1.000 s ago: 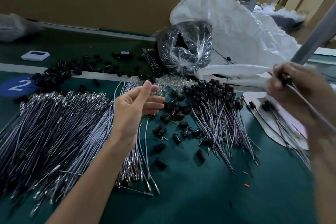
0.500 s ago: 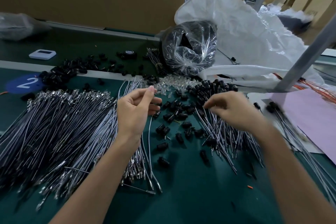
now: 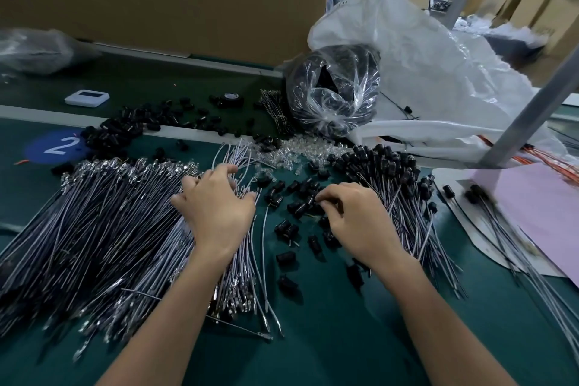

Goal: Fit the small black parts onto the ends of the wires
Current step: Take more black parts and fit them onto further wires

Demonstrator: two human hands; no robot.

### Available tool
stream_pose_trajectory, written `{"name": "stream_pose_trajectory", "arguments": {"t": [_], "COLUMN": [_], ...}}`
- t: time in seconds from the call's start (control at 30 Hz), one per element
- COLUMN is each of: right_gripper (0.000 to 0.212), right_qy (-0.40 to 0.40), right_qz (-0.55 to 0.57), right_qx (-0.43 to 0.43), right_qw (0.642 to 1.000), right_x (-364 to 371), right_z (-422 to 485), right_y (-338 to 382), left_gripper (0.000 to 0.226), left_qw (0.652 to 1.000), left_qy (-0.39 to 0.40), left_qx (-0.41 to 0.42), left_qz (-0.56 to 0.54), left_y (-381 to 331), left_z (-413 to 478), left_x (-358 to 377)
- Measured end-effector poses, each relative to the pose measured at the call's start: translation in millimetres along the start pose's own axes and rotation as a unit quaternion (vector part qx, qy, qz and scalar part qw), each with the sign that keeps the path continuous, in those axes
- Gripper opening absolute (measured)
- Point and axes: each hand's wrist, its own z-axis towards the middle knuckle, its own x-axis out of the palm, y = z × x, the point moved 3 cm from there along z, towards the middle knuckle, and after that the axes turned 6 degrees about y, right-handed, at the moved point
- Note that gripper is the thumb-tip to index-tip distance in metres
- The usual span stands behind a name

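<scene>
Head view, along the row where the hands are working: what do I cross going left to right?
Pile of bare wires → left hand → loose black parts → right hand → pile of capped wires → pink sheet.

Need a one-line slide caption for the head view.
Left hand on the pile of wires, right hand among loose black parts on the green table.

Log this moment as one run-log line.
phase: pickup | left hand: fingers down in bare wire pile, grip unclear | right hand: fingertips among loose black parts, grip unclear | finished wires: heap right of parts
</scene>
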Motion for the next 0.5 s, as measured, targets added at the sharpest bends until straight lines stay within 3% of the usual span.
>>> {"name": "stream_pose_trajectory", "arguments": {"t": [0.1, 0.17, 0.27, 0.4, 0.5], "right_gripper": [0.016, 0.016, 0.017, 0.017, 0.017], "right_qy": [-0.022, -0.030, -0.026, -0.020, -0.022], "right_qz": [0.012, 0.017, 0.015, 0.021, 0.031], "right_qx": [-0.007, -0.013, -0.017, -0.014, -0.010], "right_qw": [1.000, 0.999, 0.999, 0.999, 0.999], "right_x": [-1, -1, 1, 3, 3], "right_z": [-3, -4, -4, -6, -6], "right_y": [2, 3, 5, 4, 3], "left_gripper": [0.045, 0.033, 0.018, 0.008, 0.014], "left_qw": [0.998, 0.989, 0.974, 0.985, 0.990], "left_qy": [-0.022, -0.042, 0.013, 0.048, 0.039], "left_qx": [0.002, 0.018, 0.003, -0.006, -0.003], "left_qz": [0.062, 0.139, 0.225, 0.164, 0.139], "left_y": [2, 8, 15, 17, 18], "left_z": [2, 6, 14, 21, 19], "left_x": [-12, -22, -26, -22, -20]}}
